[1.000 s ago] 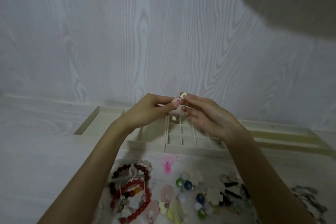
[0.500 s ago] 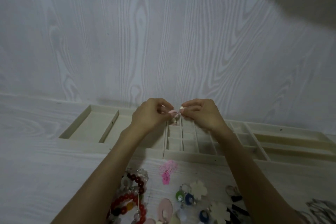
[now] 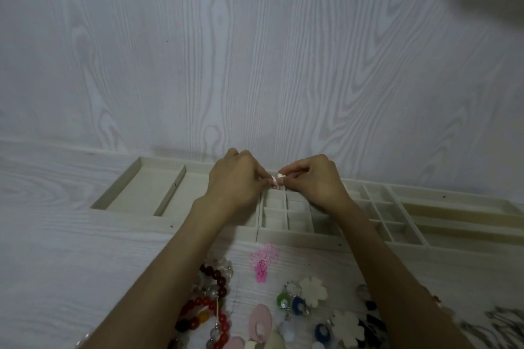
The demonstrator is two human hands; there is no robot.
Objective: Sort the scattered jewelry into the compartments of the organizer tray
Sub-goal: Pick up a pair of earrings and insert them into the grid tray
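place: likely a home craft or dressing corner | cues: pale wood-grain bench (image 3: 71, 249) against matching wood-grain wall (image 3: 255, 51) | cream organizer tray (image 3: 141, 195) | loose costume jewelry (image 3: 215, 306)

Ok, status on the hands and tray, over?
Left hand, right hand pinch small pale earring over cream compartmented organizer tray. Nothing blocking.

Organizer tray (image 3: 170, 198) looks matt cream, maybe flocked/velvety lining, table (image 3: 56, 249) & wall (image 3: 255, 51) pale printed woodgrain w/ low sheen, bead bracelets (image 3: 212, 306) glossy glass/plastic, white flower pieces (image 3: 313, 290) matt.
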